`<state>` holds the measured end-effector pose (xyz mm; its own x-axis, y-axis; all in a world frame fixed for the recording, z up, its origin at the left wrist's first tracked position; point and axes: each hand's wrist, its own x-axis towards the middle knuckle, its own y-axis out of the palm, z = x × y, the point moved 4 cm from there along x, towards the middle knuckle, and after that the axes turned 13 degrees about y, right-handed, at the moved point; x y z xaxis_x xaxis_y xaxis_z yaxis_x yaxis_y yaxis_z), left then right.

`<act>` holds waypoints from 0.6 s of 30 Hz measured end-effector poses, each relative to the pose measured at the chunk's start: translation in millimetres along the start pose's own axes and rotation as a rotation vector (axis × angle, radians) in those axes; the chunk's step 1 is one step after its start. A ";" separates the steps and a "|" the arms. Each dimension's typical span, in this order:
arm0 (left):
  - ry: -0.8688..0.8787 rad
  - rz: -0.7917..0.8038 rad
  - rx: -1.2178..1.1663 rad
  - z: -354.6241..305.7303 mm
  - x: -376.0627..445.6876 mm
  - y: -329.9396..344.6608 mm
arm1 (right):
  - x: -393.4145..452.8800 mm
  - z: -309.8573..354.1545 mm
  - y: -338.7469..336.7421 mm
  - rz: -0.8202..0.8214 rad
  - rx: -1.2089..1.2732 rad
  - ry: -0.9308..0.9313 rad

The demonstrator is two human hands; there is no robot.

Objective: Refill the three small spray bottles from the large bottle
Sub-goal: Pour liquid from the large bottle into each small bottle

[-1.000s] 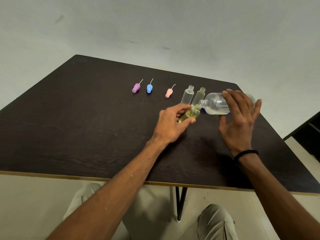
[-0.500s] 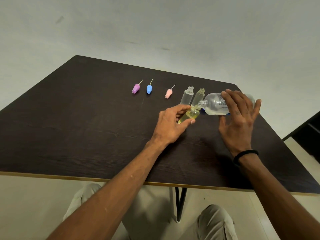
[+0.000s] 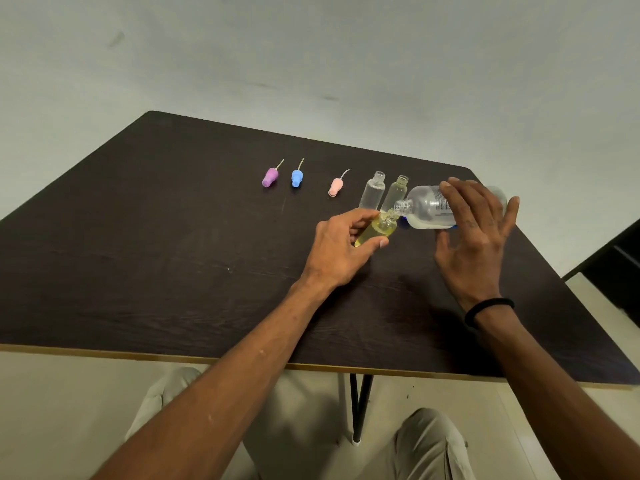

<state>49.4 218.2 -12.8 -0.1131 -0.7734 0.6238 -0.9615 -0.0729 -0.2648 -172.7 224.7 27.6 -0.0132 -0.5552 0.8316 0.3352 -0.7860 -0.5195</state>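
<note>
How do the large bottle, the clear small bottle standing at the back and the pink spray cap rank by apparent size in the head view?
1. large bottle, tipped on its side in the right hand
2. clear small bottle
3. pink spray cap

My right hand point(image 3: 476, 233) covers the far half of the large bottle point(image 3: 427, 211), so I can't see its base, and the label print beside my fingers is too small to read. My left hand point(image 3: 341, 249) hides the lower part of the small bottle point(image 3: 379, 230) it holds. I can't tell whether liquid is running between the two necks. Right of my right hand, the bench point(image 3: 138, 254) corner runs out of view.
</note>
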 end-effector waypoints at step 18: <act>0.002 -0.009 -0.002 1.0 -0.7 0.4 | 1.4 -1.6 1.3 0.008 -0.012 -0.007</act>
<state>49.3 218.1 -14.0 -0.1051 -0.7715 0.6275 -0.9630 -0.0784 -0.2577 -173.8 222.5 27.7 -0.0039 -0.5594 0.8289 0.3241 -0.7848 -0.5282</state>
